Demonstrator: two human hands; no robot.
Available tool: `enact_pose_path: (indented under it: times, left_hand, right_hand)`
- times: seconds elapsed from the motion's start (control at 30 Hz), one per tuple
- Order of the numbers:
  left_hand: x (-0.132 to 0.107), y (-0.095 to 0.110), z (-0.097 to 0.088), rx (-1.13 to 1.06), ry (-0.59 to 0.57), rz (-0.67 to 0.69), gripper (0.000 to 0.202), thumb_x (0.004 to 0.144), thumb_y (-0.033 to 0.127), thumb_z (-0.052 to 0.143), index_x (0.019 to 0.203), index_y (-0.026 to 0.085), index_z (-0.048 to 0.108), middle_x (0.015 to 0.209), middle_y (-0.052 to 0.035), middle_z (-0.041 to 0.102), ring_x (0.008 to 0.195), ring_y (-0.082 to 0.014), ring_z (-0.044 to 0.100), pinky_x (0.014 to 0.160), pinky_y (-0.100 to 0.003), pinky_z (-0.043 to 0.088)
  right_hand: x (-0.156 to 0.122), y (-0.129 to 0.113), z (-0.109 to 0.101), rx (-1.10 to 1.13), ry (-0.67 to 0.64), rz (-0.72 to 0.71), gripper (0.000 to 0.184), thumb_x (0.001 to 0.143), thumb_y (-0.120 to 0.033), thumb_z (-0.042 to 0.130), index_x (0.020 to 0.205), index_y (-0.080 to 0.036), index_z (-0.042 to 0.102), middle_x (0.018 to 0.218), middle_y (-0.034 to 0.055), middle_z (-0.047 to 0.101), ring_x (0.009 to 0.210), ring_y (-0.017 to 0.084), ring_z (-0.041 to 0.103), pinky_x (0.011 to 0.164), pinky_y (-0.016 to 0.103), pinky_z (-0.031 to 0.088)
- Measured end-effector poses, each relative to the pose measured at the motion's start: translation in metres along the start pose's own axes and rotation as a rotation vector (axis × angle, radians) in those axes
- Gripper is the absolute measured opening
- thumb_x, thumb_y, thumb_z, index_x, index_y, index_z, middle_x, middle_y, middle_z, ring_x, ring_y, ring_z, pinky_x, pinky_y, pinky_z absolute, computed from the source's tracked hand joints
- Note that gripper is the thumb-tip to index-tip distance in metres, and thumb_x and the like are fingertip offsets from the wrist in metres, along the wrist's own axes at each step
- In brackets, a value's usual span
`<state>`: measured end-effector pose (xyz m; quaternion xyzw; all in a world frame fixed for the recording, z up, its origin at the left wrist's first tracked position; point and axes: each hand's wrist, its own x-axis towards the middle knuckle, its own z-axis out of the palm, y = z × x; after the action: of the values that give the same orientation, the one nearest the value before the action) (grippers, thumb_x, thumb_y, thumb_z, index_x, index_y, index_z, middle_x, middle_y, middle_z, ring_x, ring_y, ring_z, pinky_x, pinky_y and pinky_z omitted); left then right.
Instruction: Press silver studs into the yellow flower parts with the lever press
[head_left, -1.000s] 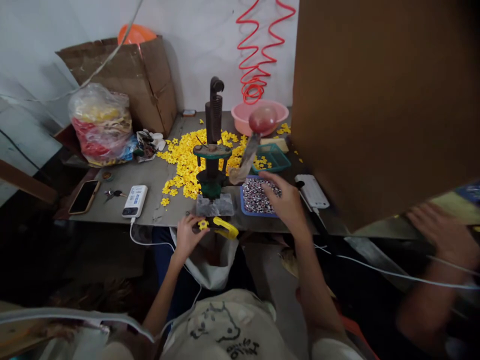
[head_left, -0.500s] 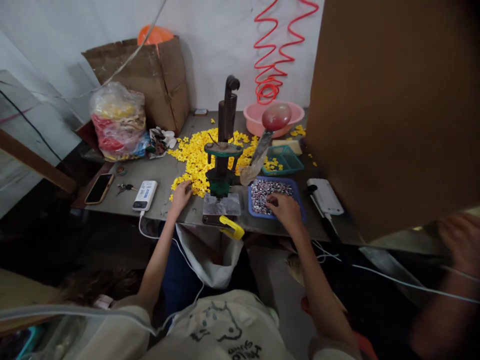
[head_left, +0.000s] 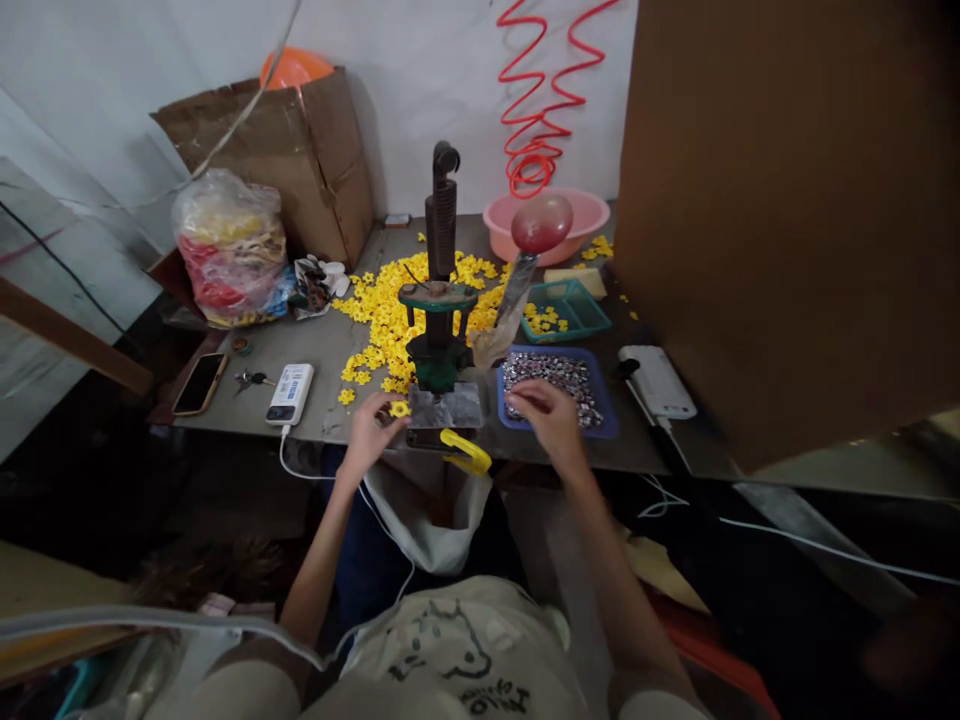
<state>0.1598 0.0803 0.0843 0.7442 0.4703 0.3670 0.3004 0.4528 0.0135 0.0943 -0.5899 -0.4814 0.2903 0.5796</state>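
My left hand [head_left: 371,432] pinches a small yellow flower-shaped piece [head_left: 400,409] at the left side of the metal base plate [head_left: 459,406] of a hand press. The dark green press [head_left: 439,360] stands upright in front of me, its lever [head_left: 516,290] slanting up to a round reddish knob [head_left: 541,222]. My right hand [head_left: 553,420] is over the left part of a blue tray [head_left: 609,405] of small shiny pieces [head_left: 559,375]. Its thumb and fingertips are pinched together; anything between them is too small to make out. Behind the press spreads a heap of yellow pieces [head_left: 390,310].
A teal basket [head_left: 592,318] and a pink basin [head_left: 495,235] stand behind the tray. To the left lie a phone [head_left: 200,384], keys [head_left: 255,379] and a white power bank [head_left: 289,393]. A big cardboard sheet [head_left: 750,250] blocks the right side. A yellow hooked part [head_left: 469,455] juts below the press.
My left hand has moved from the yellow heap toward the press plate with one yellow piece. My right hand has shifted left across the tray. The person's arm at far right has dropped lower.
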Motion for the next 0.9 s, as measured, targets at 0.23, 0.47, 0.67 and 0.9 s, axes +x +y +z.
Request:
enact_pose_path:
  times: [0.23,0.47,0.67,0.9]
  left_hand:
    - [-0.029,0.039,0.035,-0.089,-0.048,0.065,0.031,0.079,0.039,0.076,0.103,0.019,0.07,0.092,-0.0056,0.066,0.077,-0.0172,0.06,0.071,-0.028,0.05]
    - [-0.026,0.041,0.033,-0.05,-0.049,0.068,0.031,0.08,0.043,0.075,0.099,0.019,0.07,0.088,-0.0051,0.066,0.077,-0.018,0.061,0.072,-0.029,0.05]
    - [-0.015,0.02,0.039,0.074,0.014,0.125,0.027,0.078,0.038,0.077,0.1,0.022,0.073,0.098,-0.0064,0.067,0.094,-0.0225,0.061,0.088,-0.035,0.048]
    - [0.014,0.003,0.063,0.265,0.091,0.075,0.03,0.07,0.035,0.084,0.097,0.024,0.075,0.106,-0.0071,0.064,0.106,-0.0256,0.056,0.094,-0.037,0.044]
  right_hand:
    - [-0.035,-0.02,0.084,0.124,-0.229,-0.064,0.026,0.077,-0.045,0.067,0.074,-0.019,0.066,0.093,0.0087,0.069,0.09,0.022,0.065,0.073,0.031,0.051]
    - [-0.034,-0.025,0.091,-0.055,-0.23,-0.162,0.016,0.08,-0.035,0.064,0.074,-0.021,0.066,0.089,0.0061,0.067,0.089,0.02,0.062,0.079,0.032,0.048]
    - [-0.018,-0.028,0.059,-0.009,-0.005,-0.093,0.031,0.088,-0.046,0.053,0.082,-0.019,0.069,0.092,0.0075,0.069,0.087,0.019,0.062,0.066,0.028,0.045]
    - [0.088,-0.115,0.005,0.463,0.392,-0.053,0.05,0.093,-0.061,0.027,0.108,-0.02,0.051,0.105,0.008,0.063,0.083,0.014,0.062,0.07,0.026,0.046]
